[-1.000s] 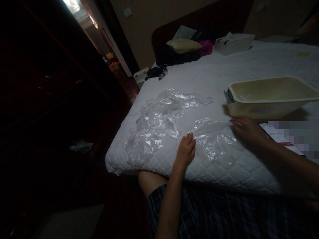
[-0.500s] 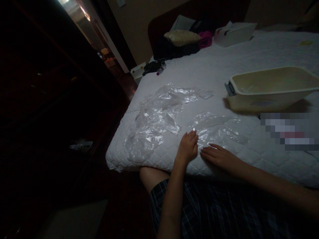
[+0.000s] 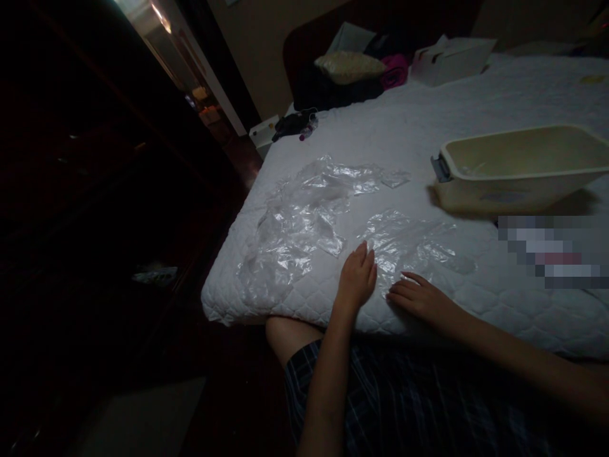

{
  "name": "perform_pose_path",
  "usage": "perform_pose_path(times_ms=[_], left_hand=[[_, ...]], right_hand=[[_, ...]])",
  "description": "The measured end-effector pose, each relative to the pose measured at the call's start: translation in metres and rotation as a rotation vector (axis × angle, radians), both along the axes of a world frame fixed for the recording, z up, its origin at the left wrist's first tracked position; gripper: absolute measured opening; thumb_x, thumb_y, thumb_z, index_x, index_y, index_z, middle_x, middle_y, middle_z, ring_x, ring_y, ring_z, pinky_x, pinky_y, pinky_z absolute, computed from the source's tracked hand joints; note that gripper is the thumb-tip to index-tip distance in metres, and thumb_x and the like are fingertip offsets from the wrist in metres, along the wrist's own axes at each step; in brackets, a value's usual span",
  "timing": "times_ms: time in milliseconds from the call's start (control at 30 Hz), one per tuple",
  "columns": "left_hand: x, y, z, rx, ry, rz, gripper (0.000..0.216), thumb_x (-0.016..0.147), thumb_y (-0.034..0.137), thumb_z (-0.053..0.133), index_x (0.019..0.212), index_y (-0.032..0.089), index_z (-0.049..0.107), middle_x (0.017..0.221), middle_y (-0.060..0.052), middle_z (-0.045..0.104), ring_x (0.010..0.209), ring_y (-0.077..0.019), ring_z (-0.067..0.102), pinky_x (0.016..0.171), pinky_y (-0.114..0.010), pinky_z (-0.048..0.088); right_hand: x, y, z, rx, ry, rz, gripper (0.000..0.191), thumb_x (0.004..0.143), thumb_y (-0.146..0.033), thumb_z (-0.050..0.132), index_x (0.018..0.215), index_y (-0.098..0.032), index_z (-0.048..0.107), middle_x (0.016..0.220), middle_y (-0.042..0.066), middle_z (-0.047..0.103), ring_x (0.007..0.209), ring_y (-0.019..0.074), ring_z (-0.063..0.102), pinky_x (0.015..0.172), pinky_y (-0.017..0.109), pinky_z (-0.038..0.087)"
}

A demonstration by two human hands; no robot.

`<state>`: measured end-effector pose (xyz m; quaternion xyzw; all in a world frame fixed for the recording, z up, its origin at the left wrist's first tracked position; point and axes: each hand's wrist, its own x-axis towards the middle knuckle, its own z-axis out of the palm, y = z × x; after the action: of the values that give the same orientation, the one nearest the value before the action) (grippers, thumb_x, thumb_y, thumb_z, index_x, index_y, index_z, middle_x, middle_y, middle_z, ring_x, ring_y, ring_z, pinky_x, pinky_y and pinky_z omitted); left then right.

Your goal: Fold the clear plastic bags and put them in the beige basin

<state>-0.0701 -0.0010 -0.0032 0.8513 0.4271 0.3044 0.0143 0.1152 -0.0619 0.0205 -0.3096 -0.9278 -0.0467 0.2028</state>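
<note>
The left hand point(image 3: 358, 277) is lying near the front edge of the quilted bed point(image 3: 387, 143), fingers extended close together, touching the left side of the clear plastic film point(image 3: 406, 244); the right hand point(image 3: 419, 298) is resting at its near edge, upper finger standing slightly apart; whether either is pinching, I cannot tell; open quilting is stretching toward the headboard point(image 3: 311, 41); a crumpled plastic heap point(image 3: 297, 231) is crowding the left; a cream bin point(image 3: 518, 198) is blocking the far right.
</note>
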Motion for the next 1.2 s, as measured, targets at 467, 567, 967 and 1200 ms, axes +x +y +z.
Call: perform_pose_path(times_ms=[467,567,967,1200], left_hand=[[-0.009,-0.023,-0.003,-0.053,-0.138,-0.105,0.038,0.084,0.015,0.045,0.122,0.014,0.048,0.117,-0.011,0.062,0.121,-0.0198,0.051,0.101,-0.039,0.045],[-0.008,-0.023,-0.004,-0.029,-0.099,-0.105,0.041,0.086,0.016,0.044,0.127,0.013,0.043,0.122,-0.013,0.059,0.122,-0.0202,0.049,0.102,-0.039,0.045],[-0.002,-0.024,-0.012,0.171,0.083,-0.094,0.025,0.090,0.017,0.048,0.113,0.018,0.057,0.123,-0.012,0.058,0.118,-0.0235,0.052,0.095,-0.041,0.047],[-0.002,-0.024,-0.009,0.140,0.169,-0.101,0.024,0.090,0.015,0.047,0.110,0.018,0.059,0.124,-0.010,0.059,0.119,-0.0248,0.051,0.095,-0.042,0.047]], right_hand=[[-0.004,0.010,0.028,-0.513,0.550,-0.323,0.021,0.087,-0.034,0.046,0.091,-0.022,0.063,0.087,0.006,0.070,0.079,0.0199,0.067,0.072,0.035,0.055],[-0.003,0.020,0.031,-0.577,0.665,-0.444,0.023,0.084,-0.040,0.050,0.093,-0.022,0.061,0.084,0.005,0.070,0.075,0.0211,0.068,0.069,0.036,0.055],[0.003,0.044,0.019,-0.449,0.589,-0.646,0.020,0.084,-0.034,0.047,0.096,-0.021,0.057,0.080,0.005,0.068,0.065,0.0193,0.065,0.060,0.032,0.050],[0.014,0.049,0.009,-0.149,0.256,-0.546,0.029,0.087,-0.026,0.042,0.103,-0.016,0.064,0.094,0.013,0.067,0.085,0.0263,0.061,0.076,0.041,0.044]])
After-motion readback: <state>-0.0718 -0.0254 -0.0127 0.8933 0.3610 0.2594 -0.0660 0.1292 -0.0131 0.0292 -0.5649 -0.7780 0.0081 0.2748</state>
